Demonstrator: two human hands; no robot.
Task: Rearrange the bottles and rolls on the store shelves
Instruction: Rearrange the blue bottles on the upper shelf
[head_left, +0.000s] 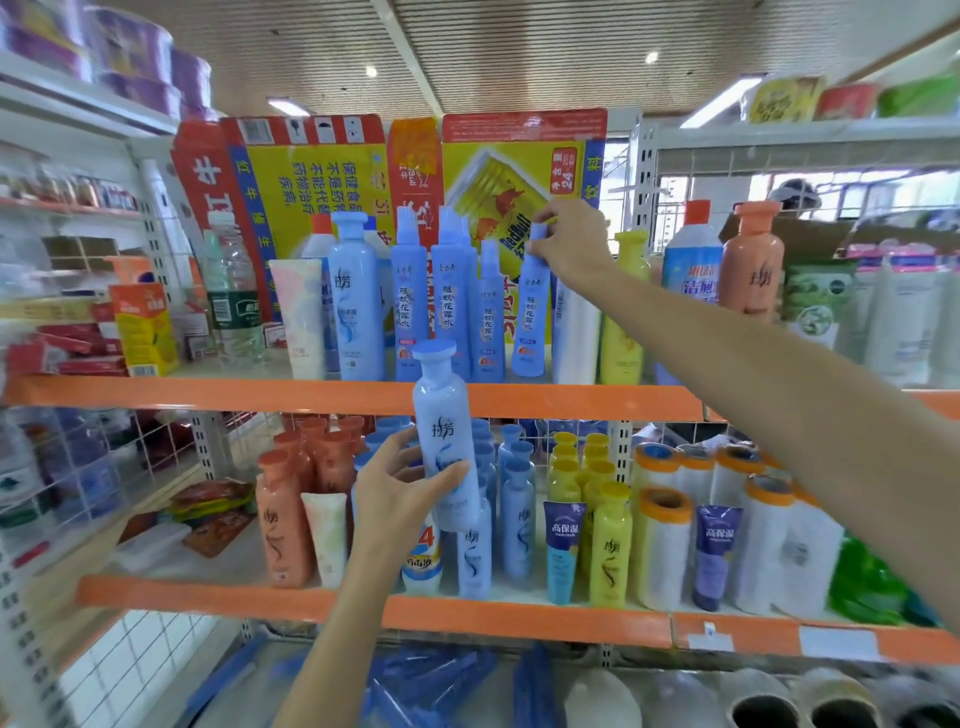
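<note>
Two hands on blue bottles — left hand (397, 486) round a shampoo bottle (448, 436), right hand (571, 241) atop a spray bottle (531, 317).

both arms raised, each hand gripping something

the left hand (402, 486) is held low, its fingers and thumb curled in a grip. the right arm stretches up and forward, and the right hand (574, 241) pinches with bent fingers.

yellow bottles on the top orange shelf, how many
1 in view: a yellow bottle stands on the upper shelf, just right of the white bottle and partly behind the right forearm. Others may be hidden behind the arm.
</note>
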